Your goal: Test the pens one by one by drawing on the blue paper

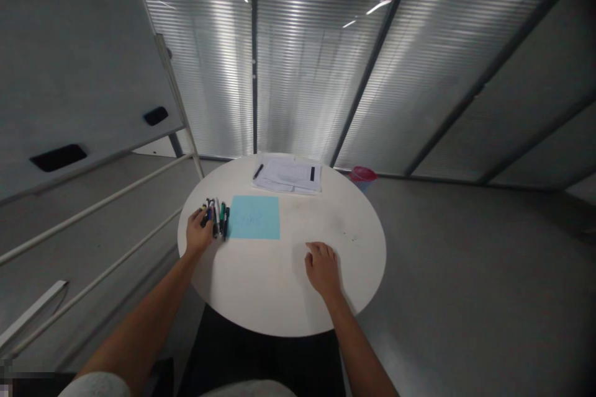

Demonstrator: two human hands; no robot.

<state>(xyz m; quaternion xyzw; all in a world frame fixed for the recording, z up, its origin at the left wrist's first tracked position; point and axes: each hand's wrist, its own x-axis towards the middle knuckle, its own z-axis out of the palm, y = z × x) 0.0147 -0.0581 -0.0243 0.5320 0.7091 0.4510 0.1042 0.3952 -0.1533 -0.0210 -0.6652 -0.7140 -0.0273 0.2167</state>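
My left hand [198,232] is at the left side of the round white table, its fingers curled against a bunch of pens and markers [218,217]. It appears to grip a dark pen [203,217] at the bunch's left edge; the fingers partly hide it. Several black, white and green-marked pens lie side by side there. Just right of them is a light blue sheet of paper [255,217] with faint marks on it. My right hand [322,267] rests on the tabletop right of the sheet, fingers loosely bent and thumb apart, holding nothing.
Toward the far edge of the table [261,291] lies a stack of white papers [288,175] with a black pen [258,171] on it. A red-rimmed bin [363,173] stands on the floor behind. A whiteboard on a white frame [179,93] is at left; ribbed translucent panels [298,62] stand ahead.
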